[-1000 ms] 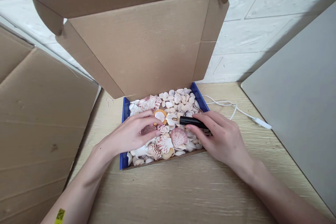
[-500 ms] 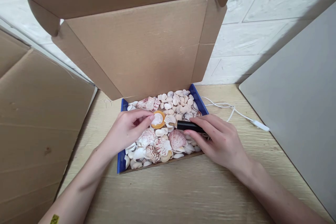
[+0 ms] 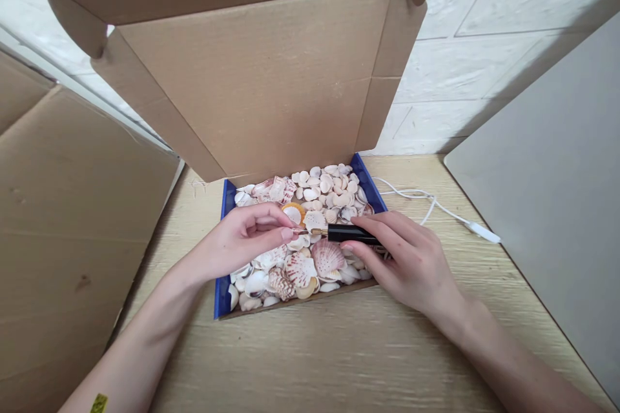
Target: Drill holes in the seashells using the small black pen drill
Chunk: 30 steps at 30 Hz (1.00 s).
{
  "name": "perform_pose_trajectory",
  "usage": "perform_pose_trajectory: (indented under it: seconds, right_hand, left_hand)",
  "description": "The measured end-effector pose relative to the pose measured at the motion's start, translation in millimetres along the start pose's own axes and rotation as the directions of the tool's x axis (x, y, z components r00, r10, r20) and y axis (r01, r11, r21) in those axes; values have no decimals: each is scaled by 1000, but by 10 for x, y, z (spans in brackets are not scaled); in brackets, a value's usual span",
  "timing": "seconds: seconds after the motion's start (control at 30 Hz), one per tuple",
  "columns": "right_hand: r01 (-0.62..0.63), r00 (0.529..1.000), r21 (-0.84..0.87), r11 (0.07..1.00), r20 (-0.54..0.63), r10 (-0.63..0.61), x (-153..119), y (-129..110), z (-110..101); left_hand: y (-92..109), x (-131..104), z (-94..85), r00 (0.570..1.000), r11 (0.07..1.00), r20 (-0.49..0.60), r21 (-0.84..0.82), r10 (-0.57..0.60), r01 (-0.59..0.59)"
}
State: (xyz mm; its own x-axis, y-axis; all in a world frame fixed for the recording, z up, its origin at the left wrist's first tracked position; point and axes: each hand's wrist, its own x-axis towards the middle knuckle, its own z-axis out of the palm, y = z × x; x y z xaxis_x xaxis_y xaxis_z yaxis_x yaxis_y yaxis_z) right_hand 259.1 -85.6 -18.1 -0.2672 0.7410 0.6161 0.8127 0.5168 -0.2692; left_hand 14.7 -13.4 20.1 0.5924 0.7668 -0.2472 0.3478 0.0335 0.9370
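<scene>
My right hand grips a black pen-shaped mini drill with a brass-coloured chuck, its tip pointing left. My left hand is closed in a pinch right at that tip. Between its thumb and fingers is something thin, seen edge-on, too small to make out. Just behind these fingertips is an orange-rimmed shell with a pale middle, partly covered by the hand. Both hands are above a shallow blue-sided cardboard box filled with seashells. A pinkish scallop shell lies below the drill.
The box's brown lid stands raised at the back against a white brick wall. A white cable with a small white plug-like piece lies on the wooden table. Cardboard rises at left, a pale panel at right.
My left fingertips have moved slightly down and right, closer to the drill tip. Less of the orange-rimmed shell shows now. My right hand has hardly moved.
</scene>
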Motion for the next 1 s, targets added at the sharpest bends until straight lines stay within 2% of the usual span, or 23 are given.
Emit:
perform_pose_trajectory:
  seconds: [0.27,0.43,0.57,0.73,0.9,1.0]
  right_hand:
    - [-26,999,9,1000,-23,26,-5,-8,-6]
    - [-17,1000,14,1000,-24,17,-10,-6,0]
    - [-24,1000,24,999,-18,25,-8,3,1]
    - [-24,1000,26,999,-13,24,-9,10,-1]
    - [-16,1000,40,999,-6,17,-13,8,0]
    - [-12,1000,32,999,0,12,-16,11,0]
  left_hand:
    - [-5,22,-58,998,995,61,-97,-28,34]
    - [-33,4,-84,993,1000,119,5,15,-15]
    - [-49,8,-78,991,995,104,46,81,-86]
    - [-56,26,-80,993,995,80,43,87,-90]
    - [-71,40,-100,982,980,101,106,160,-171]
    - [-65,39,-94,988,985,96,108,123,-134]
